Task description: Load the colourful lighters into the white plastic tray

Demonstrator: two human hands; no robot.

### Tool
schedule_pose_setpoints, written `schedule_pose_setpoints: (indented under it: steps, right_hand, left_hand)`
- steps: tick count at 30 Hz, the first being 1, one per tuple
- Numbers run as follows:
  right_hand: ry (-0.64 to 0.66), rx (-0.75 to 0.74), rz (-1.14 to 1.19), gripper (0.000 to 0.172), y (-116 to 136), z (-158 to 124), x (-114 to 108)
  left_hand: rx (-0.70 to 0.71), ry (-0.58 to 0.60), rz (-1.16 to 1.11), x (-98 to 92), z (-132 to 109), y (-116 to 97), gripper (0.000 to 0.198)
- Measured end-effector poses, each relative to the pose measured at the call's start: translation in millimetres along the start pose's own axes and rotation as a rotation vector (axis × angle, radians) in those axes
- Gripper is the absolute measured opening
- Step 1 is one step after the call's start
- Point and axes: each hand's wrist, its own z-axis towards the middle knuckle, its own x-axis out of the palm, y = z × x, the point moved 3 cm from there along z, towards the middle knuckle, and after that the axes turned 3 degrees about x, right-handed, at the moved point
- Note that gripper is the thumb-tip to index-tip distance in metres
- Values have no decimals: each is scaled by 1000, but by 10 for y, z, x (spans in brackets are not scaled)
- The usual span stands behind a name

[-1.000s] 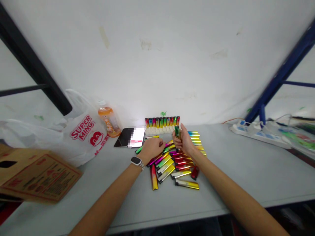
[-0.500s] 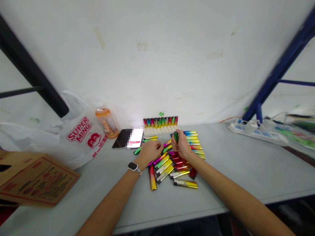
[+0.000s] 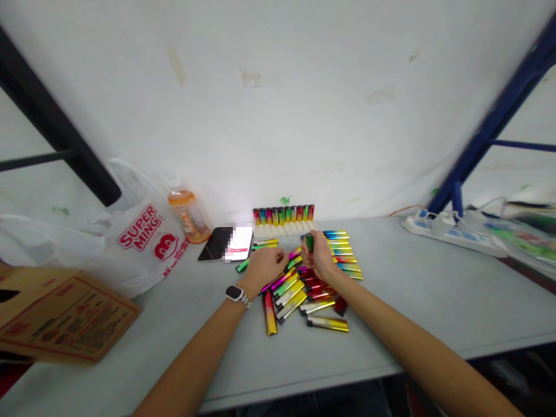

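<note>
My right hand (image 3: 322, 255) is closed round a green lighter (image 3: 309, 242), its dark top end pointing up above my fist. My left hand (image 3: 268, 267), with a watch (image 3: 237, 294) on the wrist, rests low over the pile with curled fingers; whatever is in them is hidden. Multicoloured shiny lighters (image 3: 290, 292) lie about and below both hands, a red and yellow one (image 3: 269, 313) nearest the front left. Behind my hands, a white slotted tray (image 3: 284, 230) carries a row of upright lighters (image 3: 281, 216) along its back.
Left of the lighters are a tablet-like device (image 3: 215, 243), an orange drink bottle (image 3: 189, 214), a white plastic bag (image 3: 143, 243) and a cardboard box (image 3: 73, 315). On the right lies a power strip (image 3: 452, 231) with cables. A wall (image 3: 282, 116) closes off the back of the table.
My right hand and the green lighter have shifted very slightly, the lighter tilting a little. The left hand and the lighters on the table stay in place.
</note>
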Motion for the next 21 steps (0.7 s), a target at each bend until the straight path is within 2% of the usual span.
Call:
schedule_pose_setpoints:
  steps: [3,6,9,17,21]
  right_hand:
    - [43,40,100,56,3,-26,-13]
    - [153,50,180,63,25,-58,0]
    - [185,58,198,66,39,-74,4]
    - [161,55,175,60,32,-68,18]
    - [52,47,96,54,19,-33,11]
  left_hand:
    - [0,0,-6,-4,-2,-3,46]
    - [-4,-5,-14,-12,-5,-3,45]
    - [-7,-16,-29,-19,-6,0,45]
    - [-4,-19,-35,-16,-8,-3,46]
    - [-13,-7,-36,-16,-11,-7,45]
